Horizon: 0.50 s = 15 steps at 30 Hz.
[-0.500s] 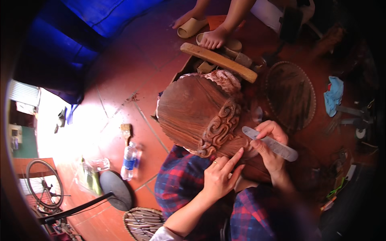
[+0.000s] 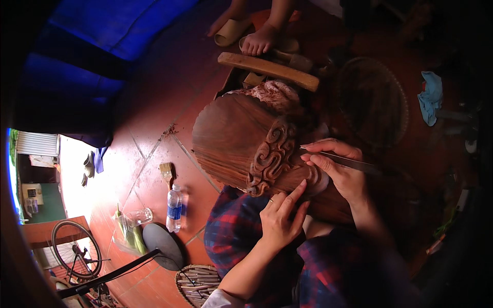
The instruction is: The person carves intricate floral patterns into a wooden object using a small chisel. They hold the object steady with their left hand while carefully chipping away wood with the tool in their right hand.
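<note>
A dark brown wooden piece (image 2: 231,133) with a scalloped edge lies in front of me, above my plaid-covered legs. Raised scrollwork (image 2: 272,154) is carved along its right side. My left hand (image 2: 280,220), with a ring on one finger, rests its extended index fingertip on the smooth wood below the scrolls, the other fingers loosely apart. Between thumb and fingers my right hand (image 2: 341,169) pinches a thin flat strip (image 2: 357,163), seen nearly edge-on. Its near end is close to the scrollwork's right edge; contact there I cannot make out.
A wooden bar (image 2: 267,71) lies beyond the piece, near another person's bare foot (image 2: 261,41). On the left are a brush (image 2: 167,173), a water bottle (image 2: 174,210), a grey disc-shaped base (image 2: 163,246) and a basket (image 2: 178,281) of tools. A blue cloth (image 2: 431,97) lies right.
My right hand has turned the strip from showing its broad face to nearly edge-on and brought it closer to the scrollwork. The left hand stays on the wood. The whole view has shifted slightly.
</note>
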Motion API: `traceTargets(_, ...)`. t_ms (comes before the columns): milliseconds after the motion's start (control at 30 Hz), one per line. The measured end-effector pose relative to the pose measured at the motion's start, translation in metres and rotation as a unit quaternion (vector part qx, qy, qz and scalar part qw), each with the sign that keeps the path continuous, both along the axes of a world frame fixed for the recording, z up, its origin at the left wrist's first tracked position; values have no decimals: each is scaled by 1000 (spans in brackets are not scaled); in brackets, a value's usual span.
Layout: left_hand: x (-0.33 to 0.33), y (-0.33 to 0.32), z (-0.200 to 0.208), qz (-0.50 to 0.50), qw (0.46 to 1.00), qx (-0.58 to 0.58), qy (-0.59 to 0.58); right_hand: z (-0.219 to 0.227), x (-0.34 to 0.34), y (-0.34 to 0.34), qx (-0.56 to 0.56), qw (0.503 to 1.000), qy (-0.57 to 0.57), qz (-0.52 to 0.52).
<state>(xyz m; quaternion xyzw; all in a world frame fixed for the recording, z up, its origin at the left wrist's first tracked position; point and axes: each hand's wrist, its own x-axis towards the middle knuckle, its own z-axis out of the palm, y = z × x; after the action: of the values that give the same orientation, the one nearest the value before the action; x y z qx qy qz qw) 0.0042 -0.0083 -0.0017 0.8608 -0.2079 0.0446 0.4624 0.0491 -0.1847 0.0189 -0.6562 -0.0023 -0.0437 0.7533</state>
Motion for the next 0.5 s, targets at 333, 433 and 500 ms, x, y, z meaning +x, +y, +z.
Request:
traceTargets(333, -16, 52, 120, -279, 594, -707, 263, 7, -1, -3, 16, 999, 48, 4)
traceTargets(433, 12, 57, 134, -445, 535, -641, 324, 2, 1, 2, 5, 999, 36, -6)
traceTargets(500, 27, 43, 130, -532, 475, -641, 284, 3, 0, 1, -9, 999, 47, -3)
